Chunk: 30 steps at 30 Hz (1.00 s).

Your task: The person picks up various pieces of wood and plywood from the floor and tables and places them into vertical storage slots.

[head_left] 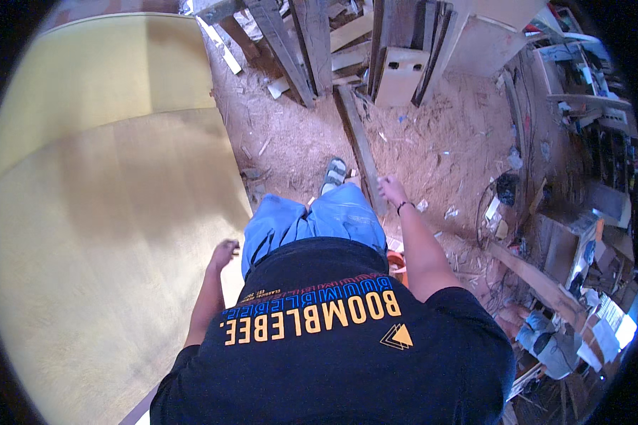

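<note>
My left hand (pixel 225 253) hangs beside my left thigh, over the edge of a large pale yellow board (pixel 85 283). Its fingers are curled, and a small dark patch shows at them; what it is, I cannot make out. My right hand (pixel 392 190) is held out ahead of my right thigh, above the dusty floor. Those fingers are bent inward with nothing visible in them, and a dark band (pixel 404 206) circles the wrist. One foot in a strapped sandal (pixel 334 171) shows beyond my blue trousers (pixel 312 216).
A long timber (pixel 361 145) lies on the floor (pixel 446 149) ahead. Upright planks (pixel 312 46) and a pale panel with two dark holes (pixel 402 78) stand beyond it. Cluttered shelves (pixel 602 142) line the right, where a person in light blue (pixel 546 343) appears. Something orange (pixel 397 265) sits by my right hip.
</note>
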### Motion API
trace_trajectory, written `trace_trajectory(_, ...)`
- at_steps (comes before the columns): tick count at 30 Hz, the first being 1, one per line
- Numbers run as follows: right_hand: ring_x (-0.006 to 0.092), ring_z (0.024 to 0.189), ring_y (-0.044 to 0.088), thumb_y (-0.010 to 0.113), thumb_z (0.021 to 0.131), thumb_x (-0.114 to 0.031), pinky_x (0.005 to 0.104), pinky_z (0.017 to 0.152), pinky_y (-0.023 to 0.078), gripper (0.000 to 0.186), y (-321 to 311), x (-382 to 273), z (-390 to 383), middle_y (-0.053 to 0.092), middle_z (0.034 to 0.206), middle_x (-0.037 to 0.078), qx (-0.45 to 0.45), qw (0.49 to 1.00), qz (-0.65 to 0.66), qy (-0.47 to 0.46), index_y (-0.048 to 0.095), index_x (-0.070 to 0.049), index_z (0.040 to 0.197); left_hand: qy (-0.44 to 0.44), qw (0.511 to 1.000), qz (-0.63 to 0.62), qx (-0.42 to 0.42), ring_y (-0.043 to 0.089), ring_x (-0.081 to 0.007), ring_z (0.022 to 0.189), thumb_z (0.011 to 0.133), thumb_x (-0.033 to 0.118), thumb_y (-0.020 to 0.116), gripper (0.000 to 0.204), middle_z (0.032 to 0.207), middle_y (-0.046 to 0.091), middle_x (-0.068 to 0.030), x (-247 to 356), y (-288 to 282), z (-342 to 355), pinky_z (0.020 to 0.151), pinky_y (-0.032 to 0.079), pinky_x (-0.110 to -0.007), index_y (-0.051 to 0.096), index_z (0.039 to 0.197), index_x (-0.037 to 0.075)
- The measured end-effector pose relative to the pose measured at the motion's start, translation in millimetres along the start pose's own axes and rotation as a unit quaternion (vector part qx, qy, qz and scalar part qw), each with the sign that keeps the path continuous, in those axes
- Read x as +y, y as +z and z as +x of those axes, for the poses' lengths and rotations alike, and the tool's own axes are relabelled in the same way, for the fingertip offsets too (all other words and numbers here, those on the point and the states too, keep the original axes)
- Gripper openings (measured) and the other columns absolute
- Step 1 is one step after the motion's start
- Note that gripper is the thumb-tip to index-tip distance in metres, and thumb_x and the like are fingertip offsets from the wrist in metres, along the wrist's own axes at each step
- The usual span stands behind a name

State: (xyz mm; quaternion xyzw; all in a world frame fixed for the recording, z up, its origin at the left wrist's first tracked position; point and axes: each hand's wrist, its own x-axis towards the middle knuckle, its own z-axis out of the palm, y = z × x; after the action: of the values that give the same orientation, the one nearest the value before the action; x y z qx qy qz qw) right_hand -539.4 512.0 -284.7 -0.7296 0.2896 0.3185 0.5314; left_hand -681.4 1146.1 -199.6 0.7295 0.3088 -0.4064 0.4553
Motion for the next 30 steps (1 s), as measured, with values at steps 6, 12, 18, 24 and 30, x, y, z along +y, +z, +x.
trace_trajectory(6,0.0136,0.071,0.063,0.061,0.094,-0.033,0.0282,0.060,0.050,0.031,-24,-147,87,0.066,0.089,0.006,-0.011,0.996,0.041,-0.072,0.060,-0.005,0.106,0.236,0.968,0.038,0.080,0.067,-0.0194,0.086,0.096,0.026,0.061,0.032,0.103,0.069,-0.0110,243,17,31,0.077,0.052,-0.032,0.061,0.115,0.000)
trace_trajectory(12,0.0142,0.077,0.064,0.067,0.091,-0.037,0.0279,0.063,0.052,0.039,-13,-251,119,0.066,0.095,0.007,-0.052,0.987,0.130,-0.079,0.058,-0.006,0.114,0.244,0.966,0.081,0.040,0.065,-0.0166,0.086,0.095,0.023,0.062,0.026,0.092,0.069,-0.0094,325,9,84,0.079,0.052,-0.033,0.064,0.112,0.002)
trace_trajectory(18,0.0147,0.091,0.063,0.077,0.083,-0.039,0.0304,0.070,0.053,0.060,4,-306,156,0.063,0.105,0.006,-0.055,0.978,0.169,-0.105,0.051,-0.006,0.126,0.106,0.976,0.185,-0.036,0.068,-0.0200,0.084,0.093,0.026,0.064,0.032,0.099,0.071,-0.0146,296,-27,166,0.077,0.054,-0.033,0.064,0.112,0.001)
trace_trajectory(24,0.0215,0.111,0.057,0.081,0.079,-0.032,0.0362,0.093,0.048,0.071,-7,-395,214,0.057,0.124,0.012,-0.032,0.981,0.106,-0.162,0.044,-0.005,0.133,0.062,0.985,0.144,-0.065,0.069,-0.0205,0.081,0.094,0.027,0.063,0.033,0.097,0.071,-0.0140,337,-85,217,0.075,0.054,-0.033,0.063,0.112,-0.001)
trace_trajectory(30,0.0318,0.127,0.047,0.084,0.074,-0.039,0.0409,0.102,0.044,0.093,-32,-497,291,0.047,0.137,0.021,-0.003,0.972,0.028,-0.234,0.033,-0.003,0.143,0.121,0.992,0.036,0.008,0.066,-0.0196,0.088,0.096,0.030,0.058,0.034,0.107,0.069,-0.0115,454,-128,232,0.073,0.051,-0.032,0.060,0.118,0.004)
